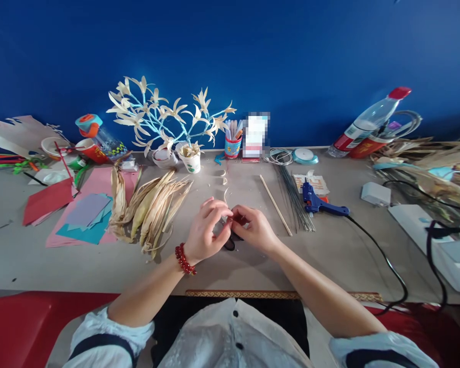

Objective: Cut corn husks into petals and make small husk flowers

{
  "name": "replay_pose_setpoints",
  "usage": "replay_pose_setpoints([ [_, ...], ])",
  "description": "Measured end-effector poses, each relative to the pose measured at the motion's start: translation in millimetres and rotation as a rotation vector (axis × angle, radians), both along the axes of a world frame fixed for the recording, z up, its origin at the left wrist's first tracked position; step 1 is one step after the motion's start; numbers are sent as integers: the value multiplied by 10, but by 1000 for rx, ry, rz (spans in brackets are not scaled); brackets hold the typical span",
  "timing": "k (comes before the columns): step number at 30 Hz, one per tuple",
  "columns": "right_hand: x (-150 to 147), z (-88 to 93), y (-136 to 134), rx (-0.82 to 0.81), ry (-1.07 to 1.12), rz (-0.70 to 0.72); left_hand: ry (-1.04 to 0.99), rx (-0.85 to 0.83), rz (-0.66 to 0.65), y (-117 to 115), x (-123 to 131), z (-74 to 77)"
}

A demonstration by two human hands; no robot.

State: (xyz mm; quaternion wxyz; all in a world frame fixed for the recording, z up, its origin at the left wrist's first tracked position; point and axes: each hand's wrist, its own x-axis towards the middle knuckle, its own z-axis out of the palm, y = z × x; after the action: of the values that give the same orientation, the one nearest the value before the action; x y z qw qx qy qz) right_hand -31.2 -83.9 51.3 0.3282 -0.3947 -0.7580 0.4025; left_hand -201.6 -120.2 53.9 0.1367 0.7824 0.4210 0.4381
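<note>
My left hand (210, 230), with a red bead bracelet (184, 259) at its wrist, meets my right hand (253, 228) over the middle of the table. Thumb and fingertips of both are pinched together at one spot. What they pinch is too small and hidden to name; a thin pale curved sliver (226, 194) shows just beyond the fingertips. Under the hands lies a dark object with a black loop (229, 245), partly covered. Small pale curved pieces (224, 180) lie farther back. To the left is a bundle of dried corn husks (153, 209).
Right of my hands lie a wooden stick (275, 204), dark wires (296, 199) and a blue glue gun (322, 200) with its cord. Husk flowers (172, 115) stand in a paper cup (189, 161) at the back. Coloured paper (86, 220) is left; a power strip (417, 230) is right.
</note>
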Motion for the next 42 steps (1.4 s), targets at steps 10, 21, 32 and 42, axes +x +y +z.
replay_pose_setpoints([
  [10, 105, 17, 88, -77, 15, 128, 27, -19, -75, 57, -42, -54],
  [21, 84, 70, 11, -33, -6, -5, -41, -54, 88, -1, 24, -38],
  [32, 61, 116, -43, 158, -152, -69, 50, 37, 158, -1, 74, -84],
  [42, 169, 189, 8, 218, -101, -123, -22, 53, 228, 4, 14, 11],
])
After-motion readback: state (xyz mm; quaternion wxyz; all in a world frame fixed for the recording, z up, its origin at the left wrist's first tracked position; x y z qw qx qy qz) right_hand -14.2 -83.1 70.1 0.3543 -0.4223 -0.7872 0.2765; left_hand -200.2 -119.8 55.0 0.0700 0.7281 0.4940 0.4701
